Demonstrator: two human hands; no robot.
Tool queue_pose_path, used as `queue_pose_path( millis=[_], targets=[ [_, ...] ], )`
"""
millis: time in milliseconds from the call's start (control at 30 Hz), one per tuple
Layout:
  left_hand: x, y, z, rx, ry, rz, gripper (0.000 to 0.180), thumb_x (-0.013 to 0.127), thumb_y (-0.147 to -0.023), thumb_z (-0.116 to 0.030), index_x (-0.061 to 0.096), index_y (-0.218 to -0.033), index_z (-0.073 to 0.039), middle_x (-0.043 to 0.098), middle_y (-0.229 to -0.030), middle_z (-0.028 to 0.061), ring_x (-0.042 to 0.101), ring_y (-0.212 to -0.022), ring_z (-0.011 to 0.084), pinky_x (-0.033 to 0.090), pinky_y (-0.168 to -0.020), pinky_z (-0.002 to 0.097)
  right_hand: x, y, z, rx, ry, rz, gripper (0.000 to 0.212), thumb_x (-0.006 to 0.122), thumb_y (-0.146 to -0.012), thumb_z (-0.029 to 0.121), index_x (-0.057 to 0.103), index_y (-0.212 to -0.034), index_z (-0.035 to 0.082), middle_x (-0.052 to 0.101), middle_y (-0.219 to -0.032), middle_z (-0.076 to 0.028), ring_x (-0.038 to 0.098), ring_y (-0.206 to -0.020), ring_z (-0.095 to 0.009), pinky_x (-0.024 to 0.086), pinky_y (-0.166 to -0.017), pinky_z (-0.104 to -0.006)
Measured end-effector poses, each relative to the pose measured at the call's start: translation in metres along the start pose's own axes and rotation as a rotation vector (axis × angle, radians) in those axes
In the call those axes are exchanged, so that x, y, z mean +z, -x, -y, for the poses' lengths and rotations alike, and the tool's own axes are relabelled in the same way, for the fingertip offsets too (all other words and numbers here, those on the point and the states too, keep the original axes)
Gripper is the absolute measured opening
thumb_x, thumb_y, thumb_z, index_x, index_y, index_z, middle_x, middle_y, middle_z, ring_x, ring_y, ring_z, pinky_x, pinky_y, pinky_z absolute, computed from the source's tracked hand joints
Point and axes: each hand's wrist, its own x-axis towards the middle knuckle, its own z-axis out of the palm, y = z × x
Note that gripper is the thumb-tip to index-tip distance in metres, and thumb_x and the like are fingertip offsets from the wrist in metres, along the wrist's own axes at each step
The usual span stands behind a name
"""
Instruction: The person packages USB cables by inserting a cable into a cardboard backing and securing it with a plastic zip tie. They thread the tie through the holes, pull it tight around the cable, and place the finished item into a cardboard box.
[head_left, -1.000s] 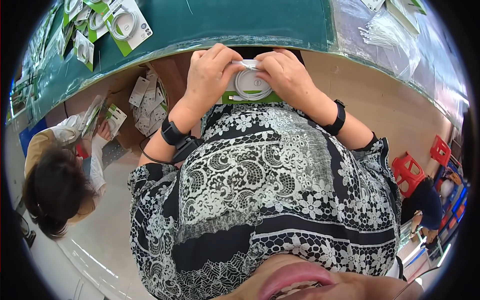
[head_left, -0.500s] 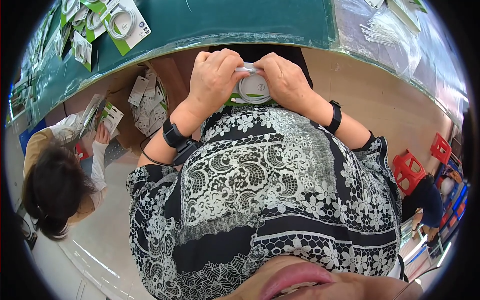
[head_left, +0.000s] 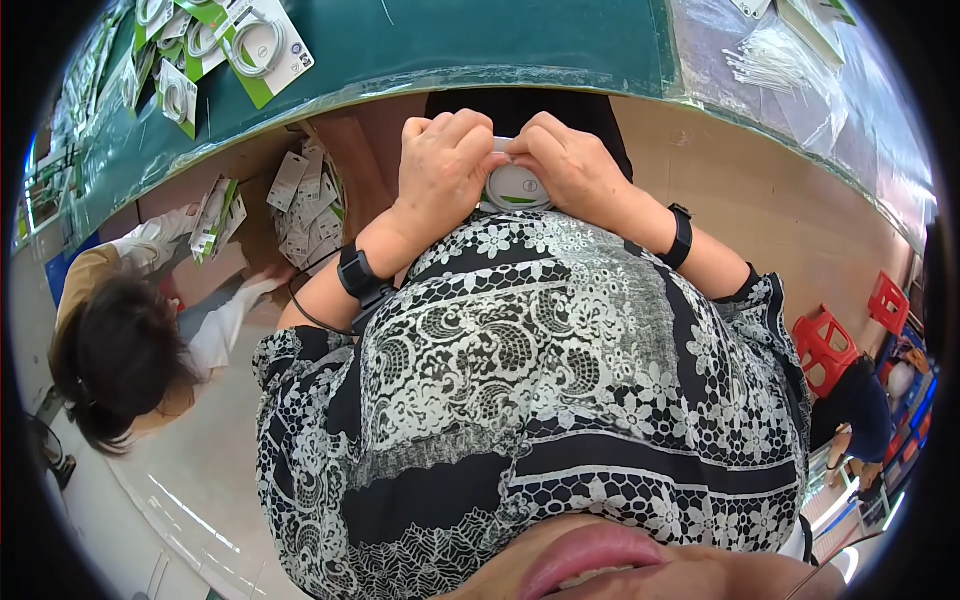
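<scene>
My left hand (head_left: 445, 165) and my right hand (head_left: 575, 165) meet in front of my body, just off the table edge. Their closed fingertips pinch the upper edge of a coiled white cable (head_left: 493, 196) on a card. The coil's round middle faces up, and a little green shows at its lower rim. Much of the card and the coil's sides are hidden behind my fingers.
A pile of carded white cables (head_left: 258, 48) lies on the green tabletop (head_left: 450, 45) at left. White ties (head_left: 765, 68) lie at right. A carton (head_left: 345, 155) of cards stands below; a co-worker (head_left: 130, 350) sits beside it. Red stools (head_left: 825, 350) stand right.
Less of the coil's lower part and green card shows between my hands, which sit slightly lower. The co-worker's one hand has left the held cards and reached toward the carton.
</scene>
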Motion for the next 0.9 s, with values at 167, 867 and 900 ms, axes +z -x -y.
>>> queue_pose_path(
  millis=[167, 867, 900],
  targets=[
    [-0.004, -0.007, 0.013, -0.007, 0.177, 0.006, 0.018, 0.069, -0.079, -0.021, 0.056, -0.081, -0.009, 0.059, -0.091, -0.0001, 0.056, -0.081, 0.0191, 0.034, -0.076, 0.033, -0.001, -0.005, -0.008, 0.084, -0.138, -0.008, 0.016, 0.062, -0.082, 0.0, 0.057, -0.098, 0.002, 0.058, -0.085, -0.012, 0.061, -0.073, -0.029, 0.051, -0.063, -0.034],
    [-0.006, -0.003, 0.015, -0.201, 0.547, 0.276, 0.014, 0.067, -0.079, -0.01, 0.052, -0.077, -0.009, 0.052, -0.078, 0.001, 0.053, -0.075, 0.0218, 0.036, -0.082, 0.0369, -0.014, 0.003, 0.005, 0.31, -0.351, 0.269, 0.021, 0.062, -0.088, 0.007, 0.057, -0.107, 0.0, 0.065, -0.092, -0.015, 0.065, -0.084, -0.025, 0.051, -0.073, -0.0314],
    [-0.004, -0.003, 0.014, -0.118, 0.47, 0.206, 0.015, 0.067, -0.079, -0.011, 0.052, -0.077, -0.009, 0.052, -0.077, 0.0013, 0.053, -0.075, 0.0224, 0.035, -0.085, 0.0381, -0.014, 0.004, 0.005, 0.279, -0.316, 0.235, 0.021, 0.062, -0.088, 0.007, 0.057, -0.107, 0.0, 0.065, -0.092, -0.015, 0.065, -0.084, -0.025, 0.051, -0.073, -0.0317]
  ],
)
